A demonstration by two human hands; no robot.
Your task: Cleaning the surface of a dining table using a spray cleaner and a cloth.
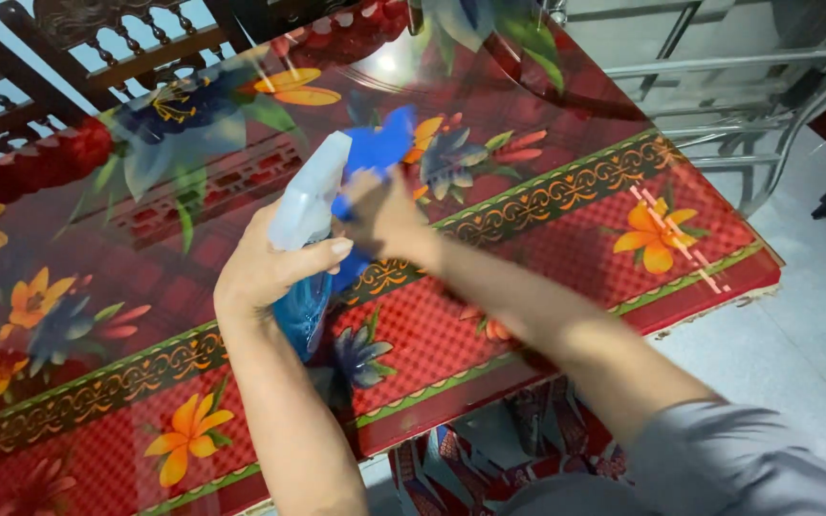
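One camera only, worn on the person's head, looking steeply down and forward over both forearms at a glass-topped table (576, 239) with a red flowered cloth. It sits close: the hands fill the middle, the table runs slantwise across the frame, with chair backs (69, 57) along the top edge and pale floor (805, 315) at right

Glossy red floral tablecloth (566, 239) spread beneath the hands, catching reflected light. Dark carved wooden chairs (69, 57) beyond, up and to the left. Metal chair frame (719, 105) off to the right, over pale tiled floor (815, 325).
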